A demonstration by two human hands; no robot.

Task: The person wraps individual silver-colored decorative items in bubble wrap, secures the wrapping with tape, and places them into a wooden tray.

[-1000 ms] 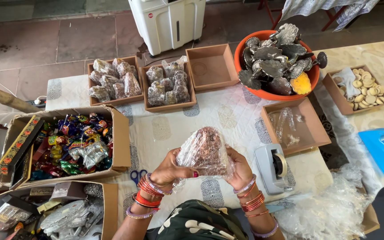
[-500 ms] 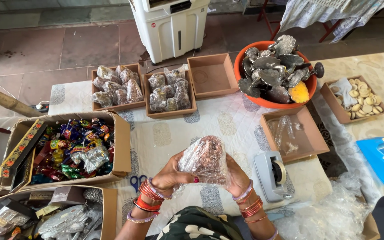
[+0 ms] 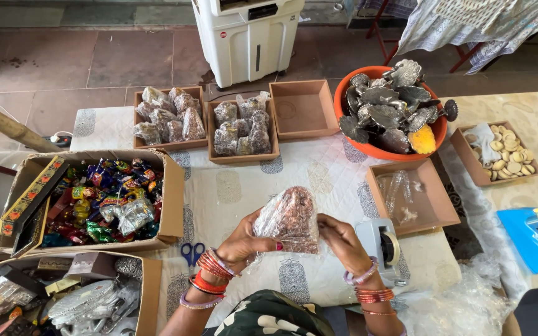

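**Both hands closing around a wrapped packet at the table's near edge**

Head view: the left hand (image 3: 244, 239) and right hand (image 3: 340, 242) are gripping a packet (image 3: 289, 219), a brownish cone-shaped lump in clear film, between them. The left fingers are curling tight around its left side, thumb pressing the lower front; the right fingers are pinching the film at its right side. Both hands are closed on it, with no gap showing. The packet is being held upright just above the cloth at the middle of the table's near edge, not resting on it.

Compared with half a second ago, the packet is sitting in much the same place between the hands, and the grip is looking unchanged; only the camera is tilting slightly, so the far trays are lying a little lower in the picture.

Just right of the right hand a tape dispenser (image 3: 381, 247) is standing on the table. Scissors (image 3: 192, 254) are lying beside the left wrist. Toward the far edge two trays (image 3: 170, 144) are holding similar wrapped packets, with an empty tray (image 3: 302, 130) beside them. An orange bowl (image 3: 368, 144) of grey metal pieces is sitting toward the far right corner. A carton (image 3: 172, 205) of coloured wrappers is lying on the left.
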